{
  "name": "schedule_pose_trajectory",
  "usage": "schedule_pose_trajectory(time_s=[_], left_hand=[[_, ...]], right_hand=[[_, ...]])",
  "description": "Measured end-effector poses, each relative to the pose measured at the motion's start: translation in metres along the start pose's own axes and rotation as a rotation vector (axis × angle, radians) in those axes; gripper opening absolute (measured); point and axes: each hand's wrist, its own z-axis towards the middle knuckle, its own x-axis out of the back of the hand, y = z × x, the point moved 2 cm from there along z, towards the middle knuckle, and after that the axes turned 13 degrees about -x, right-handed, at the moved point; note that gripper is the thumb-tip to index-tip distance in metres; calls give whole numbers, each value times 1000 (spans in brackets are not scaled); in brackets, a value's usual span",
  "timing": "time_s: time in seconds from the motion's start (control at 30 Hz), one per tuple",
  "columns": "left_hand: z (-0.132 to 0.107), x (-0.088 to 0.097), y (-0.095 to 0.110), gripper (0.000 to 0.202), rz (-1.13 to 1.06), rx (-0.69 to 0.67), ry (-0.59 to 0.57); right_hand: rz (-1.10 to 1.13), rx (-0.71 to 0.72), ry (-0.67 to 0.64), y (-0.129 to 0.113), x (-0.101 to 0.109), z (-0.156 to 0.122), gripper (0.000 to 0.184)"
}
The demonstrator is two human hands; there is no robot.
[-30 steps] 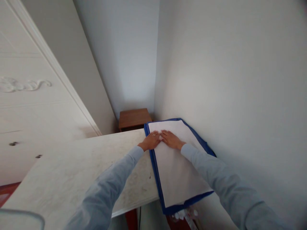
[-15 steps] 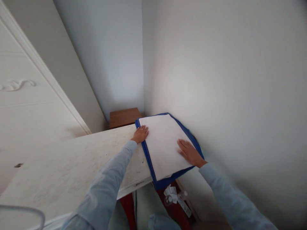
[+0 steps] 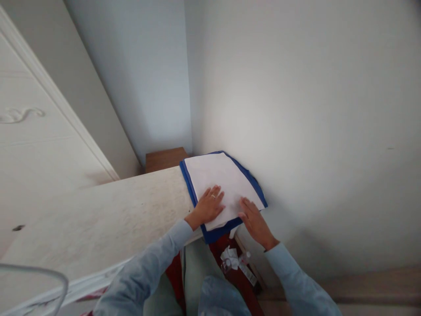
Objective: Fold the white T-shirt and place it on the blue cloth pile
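A white sheet (image 3: 210, 169) that looks like paper or thin fabric lies flat on folded blue cloth (image 3: 215, 236), whose edges show all around it. Both rest at the right end of a pale, worn tabletop (image 3: 131, 206). My left hand (image 3: 210, 205), with a ring on one finger, lies spread on the sheet's lower left part. Near the lower right edge, my right hand (image 3: 255, 219) touches the sheet with its fingers stretched out. Neither hand holds anything.
Beyond the table's far edge stands a brown wooden surface (image 3: 164, 159) in the corner. A wall (image 3: 296, 131) rises right beside the cloth. Below the table edge, clear plastic bottles and crumpled white paper (image 3: 232, 258) sit on something red. A grey curved tube (image 3: 39, 270) crosses the lower left.
My left hand has slid from the sheet's left edge toward me onto its lower part. My right hand has moved to the near right edge. The view has shifted slightly.
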Motion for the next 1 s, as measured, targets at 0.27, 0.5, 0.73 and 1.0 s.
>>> schedule_pose_trajectory(time_s=[0.27, 0.5, 0.73, 1.0], left_hand=[[-52, 0, 59, 64, 5, 25, -48], [-95, 14, 108, 45, -301, 118, 177], [-119, 17, 161, 30, -882, 567, 574], [-164, 21, 161, 35, -1083, 780, 633]], right_hand=[[14, 122, -101, -21, -25, -16, 57], [517, -305, 88, -17, -5, -58, 51], [1123, -506, -67, -107, -34, -104, 43], [1332, -495, -361, -155, -57, -123, 38]])
